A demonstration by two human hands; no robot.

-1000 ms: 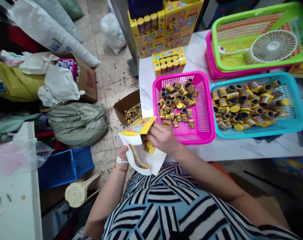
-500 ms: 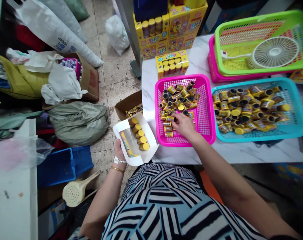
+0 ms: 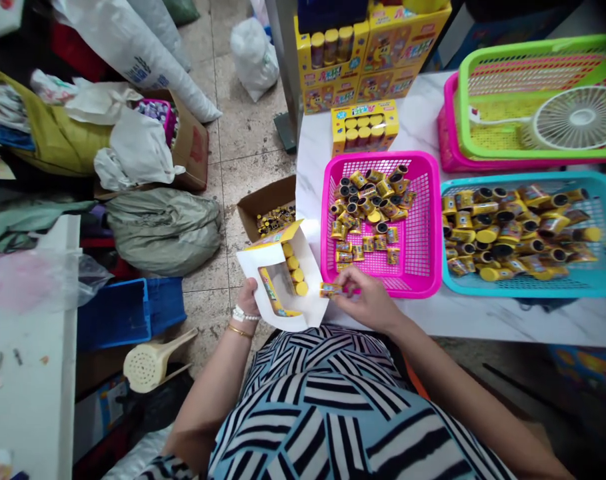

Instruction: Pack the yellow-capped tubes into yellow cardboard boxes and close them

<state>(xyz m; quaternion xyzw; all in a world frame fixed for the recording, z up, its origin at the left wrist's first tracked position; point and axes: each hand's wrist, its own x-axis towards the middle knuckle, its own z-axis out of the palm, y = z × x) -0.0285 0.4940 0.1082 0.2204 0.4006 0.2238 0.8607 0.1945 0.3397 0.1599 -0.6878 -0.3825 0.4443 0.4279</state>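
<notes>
Tubes (image 3: 367, 200) in basket (image 3: 377, 159) on table (image 3: 483, 320), second basket (image 3: 527, 288) right, fan (image 3: 577, 118) behind, cardboard box (image 3: 265, 197) on floor (image 3: 247, 87) left

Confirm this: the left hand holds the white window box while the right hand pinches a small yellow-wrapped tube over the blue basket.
Wrong basket. The head view shows the right hand pinching the small yellow-wrapped tube at the near edge of the pink basket, not the blue one. The left hand does hold the white window box.
</notes>
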